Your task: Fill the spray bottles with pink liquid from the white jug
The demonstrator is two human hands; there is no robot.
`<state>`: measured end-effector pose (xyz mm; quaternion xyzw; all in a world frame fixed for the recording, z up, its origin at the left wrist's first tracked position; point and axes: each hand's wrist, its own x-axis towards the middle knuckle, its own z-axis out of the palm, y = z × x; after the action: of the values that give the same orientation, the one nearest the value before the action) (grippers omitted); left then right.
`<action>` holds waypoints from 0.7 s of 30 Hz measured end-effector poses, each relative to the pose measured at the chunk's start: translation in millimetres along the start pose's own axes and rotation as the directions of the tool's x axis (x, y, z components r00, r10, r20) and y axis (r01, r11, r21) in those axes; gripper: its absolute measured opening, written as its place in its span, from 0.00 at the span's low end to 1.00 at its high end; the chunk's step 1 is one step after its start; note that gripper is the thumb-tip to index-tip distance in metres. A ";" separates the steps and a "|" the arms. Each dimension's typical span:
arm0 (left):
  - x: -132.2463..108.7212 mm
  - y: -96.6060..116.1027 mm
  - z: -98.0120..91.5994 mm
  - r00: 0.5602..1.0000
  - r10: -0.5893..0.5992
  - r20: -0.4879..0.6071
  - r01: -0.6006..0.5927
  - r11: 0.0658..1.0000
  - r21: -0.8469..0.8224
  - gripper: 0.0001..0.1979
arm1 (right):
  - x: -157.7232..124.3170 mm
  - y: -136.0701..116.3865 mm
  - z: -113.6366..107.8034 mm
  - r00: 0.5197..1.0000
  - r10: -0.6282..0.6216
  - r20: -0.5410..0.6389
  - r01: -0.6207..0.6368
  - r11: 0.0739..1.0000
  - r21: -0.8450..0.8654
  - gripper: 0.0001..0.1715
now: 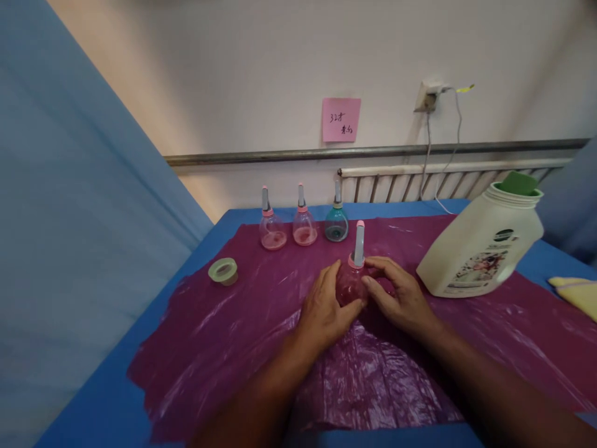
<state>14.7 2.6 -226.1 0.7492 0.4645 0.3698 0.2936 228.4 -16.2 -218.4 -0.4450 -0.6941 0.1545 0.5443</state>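
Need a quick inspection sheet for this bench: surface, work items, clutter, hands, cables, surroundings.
Surface: blue table under a wrinkled, shiny purple sheet.
Work items: front bottle, pink-collared, between the hands; behind it, two pink-collared bottles with pink contents and a teal bottle, all upright.
Clutter: small pale-green container at left; large cream jug, green piece in its mouth, at right; yellow cloth at far right.
Hands: left hand and right hand both on the front bottle.
Cables: thin cables hang from a wall socket to behind the table's back edge.
Surroundings: pink note on the wall, metal rail below it, blue curtain at left.
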 end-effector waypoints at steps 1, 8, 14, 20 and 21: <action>0.5 0.9 -0.5 1.000 0.006 -0.002 -0.006 1.000 0.000 0.46 | 0.4 -0.3 -0.3 1.000 -0.009 0.000 0.009 1.000 0.002 0.18; 0.3 3.6 1.5 1.000 0.014 0.015 -0.014 1.000 -0.002 0.47 | 2.1 1.4 -9.3 0.996 0.081 -0.043 -0.079 0.996 0.031 0.22; 0.6 3.4 4.1 0.999 0.033 0.007 -0.033 0.999 0.000 0.48 | 1.5 0.4 -11.8 0.970 0.210 -0.121 -0.193 0.972 0.134 0.25; 1.5 11.2 2.8 1.000 0.007 0.009 -0.006 1.000 -0.012 0.41 | 13.6 -16.0 2.7 0.977 0.179 -0.115 -0.168 0.981 0.098 0.24; 1.4 12.3 2.6 1.000 -0.003 0.009 0.003 1.000 -0.009 0.41 | 16.3 -18.8 5.4 0.976 0.180 -0.125 -0.170 0.982 0.086 0.24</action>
<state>23.1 -1.2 -217.5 0.7487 0.4627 0.3681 0.2997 215.0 -12.3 -197.2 -0.4931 -0.6084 0.1981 0.5895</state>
